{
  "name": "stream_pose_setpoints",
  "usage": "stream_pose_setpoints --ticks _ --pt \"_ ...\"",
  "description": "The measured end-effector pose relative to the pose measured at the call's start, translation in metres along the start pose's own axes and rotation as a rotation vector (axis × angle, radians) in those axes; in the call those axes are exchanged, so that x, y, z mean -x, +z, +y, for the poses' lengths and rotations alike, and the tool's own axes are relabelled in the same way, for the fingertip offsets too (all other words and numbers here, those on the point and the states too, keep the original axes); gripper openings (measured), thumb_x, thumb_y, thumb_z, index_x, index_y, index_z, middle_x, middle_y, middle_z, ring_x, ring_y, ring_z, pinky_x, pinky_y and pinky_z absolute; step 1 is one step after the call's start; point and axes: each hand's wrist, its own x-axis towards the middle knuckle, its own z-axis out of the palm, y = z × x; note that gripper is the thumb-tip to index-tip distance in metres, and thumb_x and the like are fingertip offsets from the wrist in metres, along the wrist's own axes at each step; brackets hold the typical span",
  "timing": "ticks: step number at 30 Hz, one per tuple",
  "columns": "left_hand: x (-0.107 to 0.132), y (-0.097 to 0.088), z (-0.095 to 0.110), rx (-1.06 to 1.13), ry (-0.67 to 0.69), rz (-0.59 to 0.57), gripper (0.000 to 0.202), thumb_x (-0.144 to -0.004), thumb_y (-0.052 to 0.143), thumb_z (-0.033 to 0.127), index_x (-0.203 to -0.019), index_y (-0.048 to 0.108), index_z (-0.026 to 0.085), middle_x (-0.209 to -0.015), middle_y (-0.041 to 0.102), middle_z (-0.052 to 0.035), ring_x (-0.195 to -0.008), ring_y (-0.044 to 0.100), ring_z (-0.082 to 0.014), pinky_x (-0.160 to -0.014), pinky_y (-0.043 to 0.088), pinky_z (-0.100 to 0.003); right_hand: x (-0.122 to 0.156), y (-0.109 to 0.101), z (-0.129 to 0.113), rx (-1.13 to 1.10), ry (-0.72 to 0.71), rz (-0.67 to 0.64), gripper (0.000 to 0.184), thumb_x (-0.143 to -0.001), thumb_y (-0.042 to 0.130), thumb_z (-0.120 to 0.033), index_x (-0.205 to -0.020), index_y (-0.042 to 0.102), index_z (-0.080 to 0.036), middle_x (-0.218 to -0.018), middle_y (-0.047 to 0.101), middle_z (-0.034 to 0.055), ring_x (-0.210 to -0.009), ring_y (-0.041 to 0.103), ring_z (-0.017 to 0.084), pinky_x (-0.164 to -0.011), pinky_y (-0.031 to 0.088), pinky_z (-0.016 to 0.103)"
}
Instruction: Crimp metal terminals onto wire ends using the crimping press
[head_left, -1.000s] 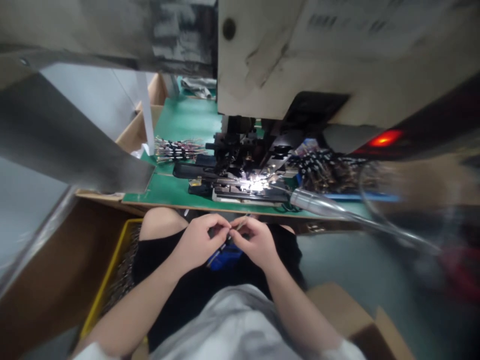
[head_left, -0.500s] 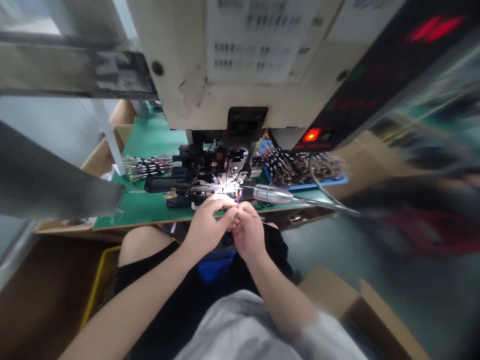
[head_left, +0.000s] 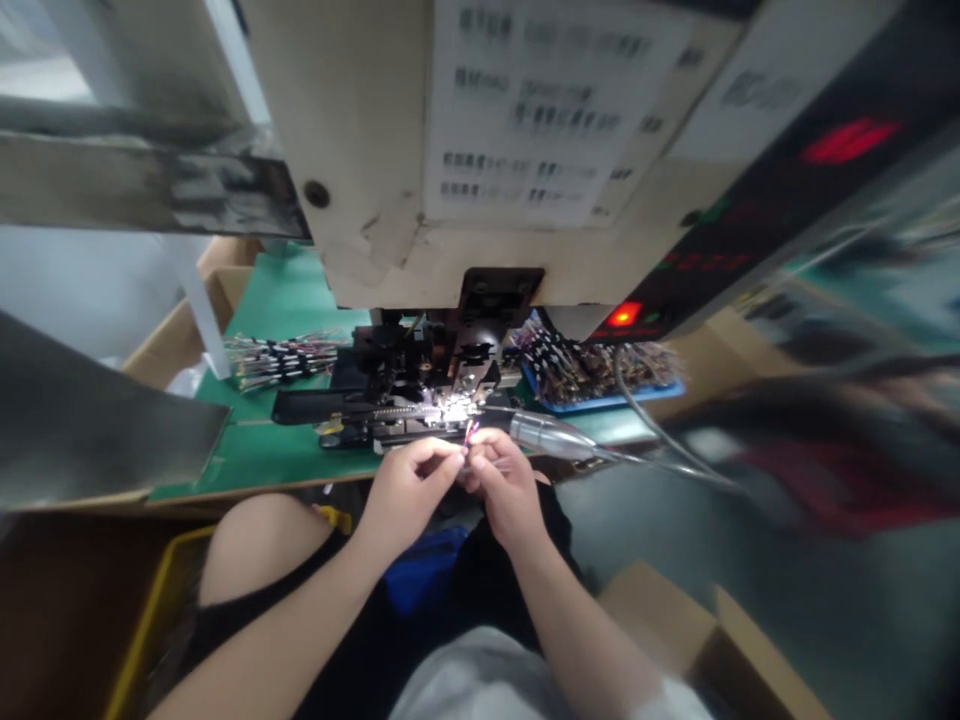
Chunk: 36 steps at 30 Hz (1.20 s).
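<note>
Thin coloured wires [head_left: 471, 432] stick up between my two hands, just in front of the brightly lit head of a machine [head_left: 457, 405]. My left hand [head_left: 412, 485] pinches them between thumb and forefinger. Close beside it, my right hand [head_left: 504, 482] is closed on the same wires, its fingers curled. The lower part of the wires is hidden by the fingers. A silver lamp with a flexible neck [head_left: 555, 436] points at the lit spot from the right.
The cream machine housing [head_left: 375, 200] hangs over the green tabletop [head_left: 262, 450]. A wire bundle [head_left: 281, 360] lies to the left; more wire bundles [head_left: 585, 365] fill a blue tray [head_left: 615, 398] at right. An open cardboard box [head_left: 660, 610] stands below right.
Both hands have drawn back slightly from the lit machine head, the wires still held between them. The view has tilted, so the machine and table sit lower in the picture.
</note>
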Motion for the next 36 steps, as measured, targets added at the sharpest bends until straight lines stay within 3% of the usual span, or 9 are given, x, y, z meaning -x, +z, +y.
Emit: stream_pose_setpoints --ticks 6,13,18,22,25,27,30,36 --pt "0.005 -0.006 0.002 -0.118 0.017 0.029 0.017 -0.089 0.058 0.029 -0.082 0.072 0.022 -0.083 0.073 0.0022 -0.077 0.066 -0.0148 -0.068 0.047 -0.022 -0.008 0.008 -0.012 0.162 0.073 0.047 0.023 -0.081 0.069 -0.036 -0.093 0.061 -0.018 -0.064 0.051 -0.0047 -0.053 0.045 0.009 -0.049 0.036 0.021" --pt "0.001 -0.012 0.0 -0.133 0.023 -0.089 0.014 -0.088 0.058 0.026 -0.08 0.069 0.023 -0.077 0.07 0.0049 -0.072 0.062 -0.0123 -0.067 0.043 -0.021 -0.009 0.01 -0.019 0.172 0.094 0.057 0.027 -0.079 0.07 -0.034 -0.099 0.061 -0.019 -0.071 0.055 -0.0026 -0.057 0.048 0.01 -0.051 0.037 0.023" --pt "0.003 -0.01 -0.003 -0.176 -0.032 -0.146 0.011 -0.087 0.059 0.026 -0.08 0.066 0.022 -0.077 0.069 0.0046 -0.072 0.062 -0.0126 -0.067 0.043 -0.022 -0.004 0.012 -0.014 0.069 0.014 0.068 0.029 -0.081 0.067 -0.03 -0.108 0.057 -0.023 -0.07 0.054 -0.0036 -0.058 0.05 0.011 -0.053 0.039 0.022" --pt "0.004 -0.008 -0.007 -0.162 0.029 -0.044 0.012 -0.089 0.055 0.027 -0.08 0.063 0.021 -0.075 0.066 0.003 -0.071 0.061 -0.0128 -0.068 0.044 -0.022 0.001 0.012 0.001 0.03 -0.11 0.176 0.04 -0.078 0.071 -0.031 -0.114 0.055 -0.026 -0.079 0.051 -0.0032 -0.059 0.045 0.008 -0.051 0.037 0.02" --pt "0.003 -0.009 -0.008 -0.189 0.09 0.041 0.012 -0.09 0.054 0.028 -0.084 0.062 0.021 -0.085 0.069 0.0003 -0.079 0.063 -0.0145 -0.074 0.045 -0.024 0.001 0.012 0.005 0.092 -0.096 0.131 0.034 -0.077 0.072 -0.037 -0.106 0.061 -0.024 -0.069 0.046 -0.0051 -0.052 0.038 0.008 -0.047 0.033 0.021" --pt "0.003 -0.01 -0.009 -0.225 0.106 0.045 0.011 -0.09 0.054 0.027 -0.087 0.062 0.022 -0.088 0.069 -0.0003 -0.081 0.063 -0.0153 -0.075 0.045 -0.025 -0.001 0.014 0.001 0.188 -0.077 0.072 0.024 -0.078 0.071 -0.038 -0.095 0.065 -0.022 -0.066 0.049 -0.0035 -0.056 0.045 0.011 -0.052 0.039 0.024" --pt "0.003 -0.009 -0.009 -0.283 0.104 0.039 0.011 -0.089 0.053 0.025 -0.089 0.063 0.022 -0.085 0.068 -0.0001 -0.079 0.062 -0.0156 -0.072 0.044 -0.025 -0.008 0.017 -0.009 0.316 -0.08 0.022 0.013 -0.082 0.067 -0.033 -0.083 0.065 -0.02 -0.077 0.061 0.0021 -0.07 0.057 0.016 -0.066 0.046 0.029" --pt "-0.001 -0.012 -0.003 -0.167 0.076 -0.014 0.011 -0.089 0.055 0.026 -0.088 0.064 0.021 -0.081 0.068 0.0017 -0.074 0.062 -0.0135 -0.068 0.045 -0.022 -0.017 0.02 -0.015 0.311 -0.08 0.053 0.015 -0.082 0.065 -0.032 -0.075 0.062 -0.019 -0.072 0.06 0.0005 -0.065 0.056 0.015 -0.062 0.046 0.027"
